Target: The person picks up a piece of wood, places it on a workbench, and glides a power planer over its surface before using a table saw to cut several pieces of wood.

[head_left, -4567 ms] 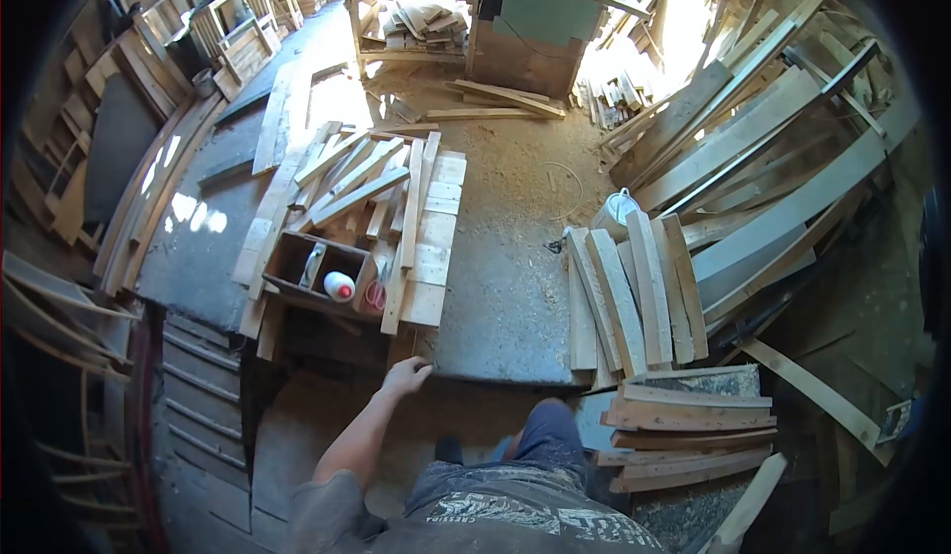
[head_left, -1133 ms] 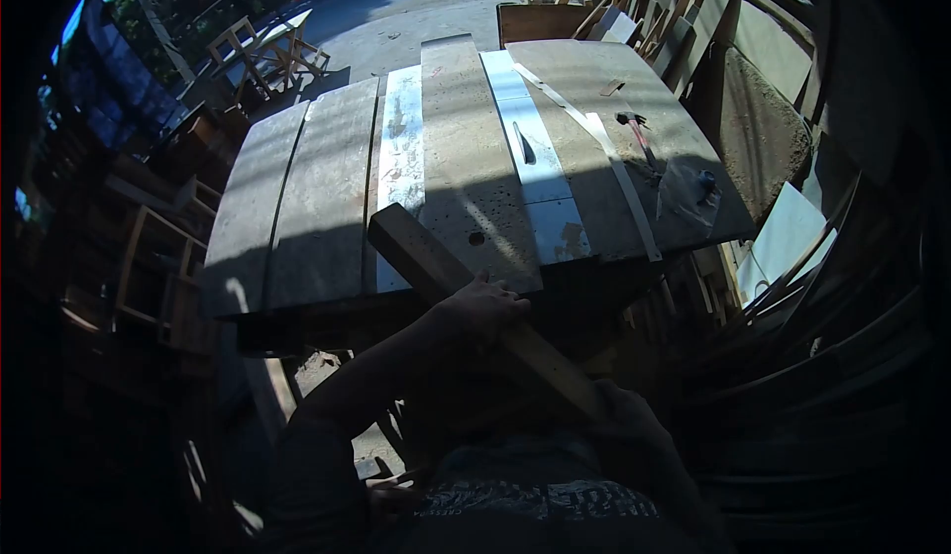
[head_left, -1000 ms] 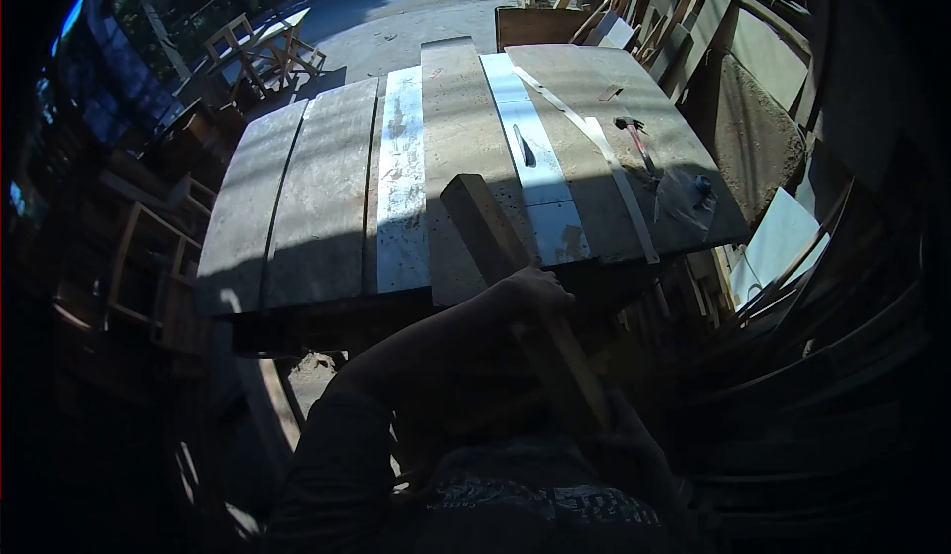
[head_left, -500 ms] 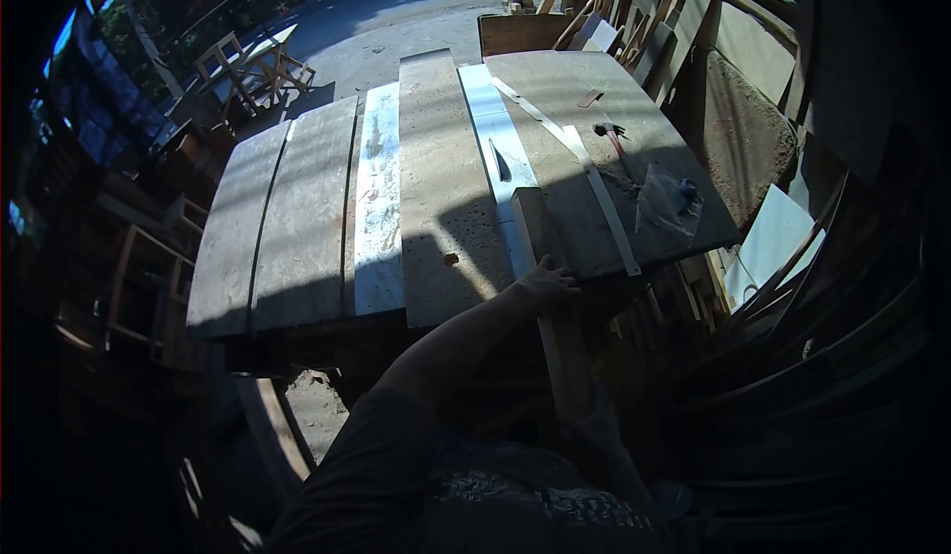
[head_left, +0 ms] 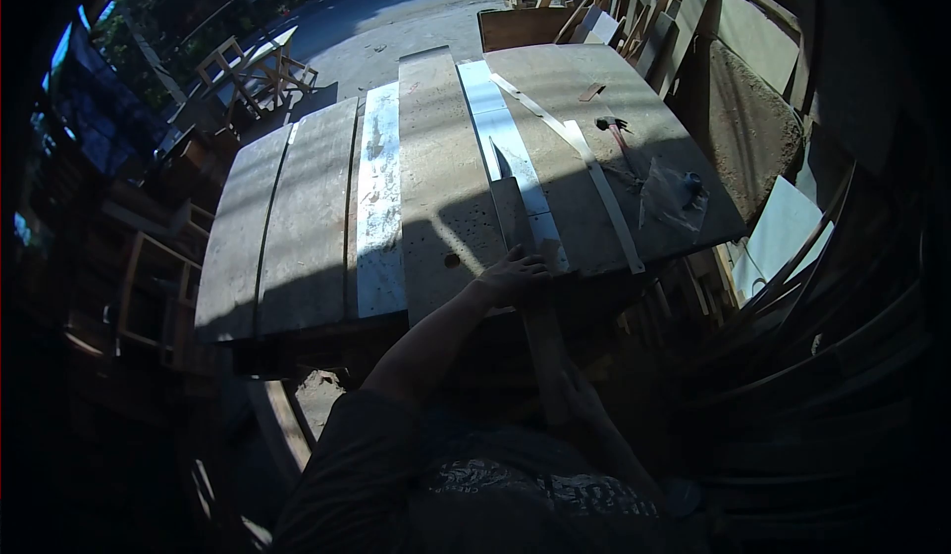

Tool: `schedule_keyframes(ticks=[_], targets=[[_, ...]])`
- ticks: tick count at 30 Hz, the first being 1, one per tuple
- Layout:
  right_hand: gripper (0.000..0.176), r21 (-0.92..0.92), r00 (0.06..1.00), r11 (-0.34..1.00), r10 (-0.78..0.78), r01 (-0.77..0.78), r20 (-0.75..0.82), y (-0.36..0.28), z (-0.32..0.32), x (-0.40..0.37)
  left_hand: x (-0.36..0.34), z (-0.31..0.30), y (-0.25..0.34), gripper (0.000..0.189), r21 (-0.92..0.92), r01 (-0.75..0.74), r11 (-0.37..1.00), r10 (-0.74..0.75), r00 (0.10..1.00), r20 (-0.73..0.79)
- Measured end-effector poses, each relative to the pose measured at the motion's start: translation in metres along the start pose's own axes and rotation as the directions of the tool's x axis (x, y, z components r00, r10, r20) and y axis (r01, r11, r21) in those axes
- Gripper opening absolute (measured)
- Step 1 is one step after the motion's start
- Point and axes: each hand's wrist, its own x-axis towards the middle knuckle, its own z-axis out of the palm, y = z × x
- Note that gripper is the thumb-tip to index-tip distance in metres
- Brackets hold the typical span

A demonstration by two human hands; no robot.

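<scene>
The wooden board (head_left: 513, 212) points nearly to twelve o'clock, its far end over the table (head_left: 297, 198), its near end in shadow before the person. The left hand (head_left: 512, 275) holds it midway, fingers draped across the top; the right hand (head_left: 581, 392) touches its near end's right side, too dark to tell how far those fingers close.

From the board's far end, one clear plastic bag (head_left: 666, 209) lies at three, a dark round thing (head_left: 691, 188) in or on it, which I cannot tell. One dark fin (head_left: 501, 161) stands at twelve, just beyond the board, in its line. At one to three run two thin pale strips (head_left: 609, 198); at two, one hammer (head_left: 618, 136); past one, one small reddish piece (head_left: 591, 92).
</scene>
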Motion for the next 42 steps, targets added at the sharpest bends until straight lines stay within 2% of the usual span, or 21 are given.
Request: schedule_keyframes(ticks=[2,6,7,9,11,15,17,20,22,29,31,36,38,42], targets=[[0.056,-0.098,0.999,0.995,-0.007,0.003,-0.040,-0.009,0.003,0.001,-0.001,0.002,-0.005,0.062,0.008,-0.009,1.000,0.009,1.000,-0.012],[0.054,-0.027,0.998,0.999,0.045,-0.046,-0.048,-0.002,0.006,0.007,-0.003,0.003,-0.009,0.063,-0.043,-0.018,0.999,0.018,1.000,0.004],[0.053,0.037,0.999,0.999,-0.004,0.006,-0.036,0.000,0.005,0.007,-0.005,0.002,-0.008,0.063,-0.046,-0.022,0.999,0.022,1.000,0.005],[0.052,0.088,0.998,0.995,-0.051,0.053,-0.027,-0.012,0.005,0.005,-0.008,0.000,-0.006,0.066,-0.110,0.018,0.994,-0.016,1.000,0.011],[0.052,-0.020,0.999,1.000,-0.007,0.006,-0.033,-0.030,0.002,0.002,-0.015,0.003,-0.009,0.069,-0.117,0.052,0.992,-0.055,0.998,-0.023],[0.053,-0.053,0.994,0.993,0.105,-0.107,-0.044,-0.036,0.004,0.003,-0.039,-0.001,-0.009,0.073,-0.176,0.177,0.968,-0.187,0.982,-0.042],[0.055,-0.015,0.998,1.000,-0.002,0.001,-0.068,-0.019,0.005,0.011,-0.041,0.006,-0.012,0.071,-0.156,0.194,0.968,-0.203,0.978,-0.043],[0.052,-0.043,0.996,0.999,0.029,-0.033,-0.086,-0.021,0.005,0.014,-0.040,0.011,-0.013,0.069,-0.201,0.234,0.951,-0.250,0.966,-0.059],[0.052,-0.021,0.996,0.999,0.038,-0.040,-0.085,-0.033,0.007,0.014,-0.038,0.019,-0.016,0.075,-0.211,0.260,0.942,-0.290,0.948,-0.129],[0.053,-0.014,0.998,1.000,-0.012,0.011,-0.066,-0.024,0.008,0.036,-0.028,-0.009,-0.013,0.061,-0.230,0.367,0.901,-0.379,0.925,-0.009],[0.053,-0.009,0.997,1.000,-0.021,0.020,-0.068,-0.026,0.008,0.039,-0.024,-0.018,-0.010,0.057,-0.269,0.452,0.850,-0.445,0.891,0.089],[0.050,0.038,0.996,0.999,-0.034,0.037,-0.080,-0.035,0.009,0.047,-0.016,-0.010,-0.008,0.063,-0.235,0.503,0.832,-0.503,0.862,0.065],[0.051,-0.049,0.997,0.999,-0.016,0.013,-0.078,-0.040,0.008,0.049,-0.012,-0.008,-0.010,0.066,-0.237,0.513,0.825,-0.519,0.854,0.045],[0.050,-0.035,0.991,0.998,-0.047,0.043,-0.124,-0.041,0.011,0.050,-0.012,-0.008,-0.011,0.069,-0.238,0.513,0.824,-0.519,0.853,0.042]])
